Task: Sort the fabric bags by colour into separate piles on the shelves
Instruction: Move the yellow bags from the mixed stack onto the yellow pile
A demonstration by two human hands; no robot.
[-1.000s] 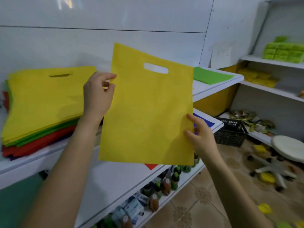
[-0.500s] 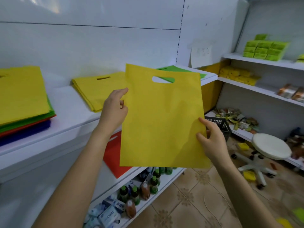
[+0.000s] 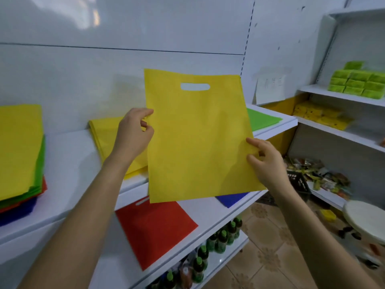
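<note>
I hold a flat yellow bag (image 3: 198, 138) upright in front of the shelves, its cut-out handle at the top. My left hand (image 3: 133, 132) pinches its left edge and my right hand (image 3: 264, 161) pinches its right edge lower down. Behind it on the upper shelf (image 3: 73, 163) lies a yellow pile (image 3: 106, 132), partly hidden. A green bag (image 3: 262, 119) lies further right on that shelf. The mixed stack (image 3: 18, 155), yellow on top of green, red and blue, sits at the far left. On the lower shelf (image 3: 210, 213) lie a red bag (image 3: 154, 228) and a blue bag (image 3: 231, 199).
Bottles (image 3: 220, 238) stand on the bottom shelf by the tiled floor. To the right, side shelves carry green packs (image 3: 358, 82) and yellow packs (image 3: 318, 113), with a black crate (image 3: 298, 182), loose packets and a white round stool (image 3: 364, 217) below.
The view and the held yellow bag have shifted right, away from the mixed stack. The bag now hangs in front of the yellow pile; the red and blue bags below have come into sight.
</note>
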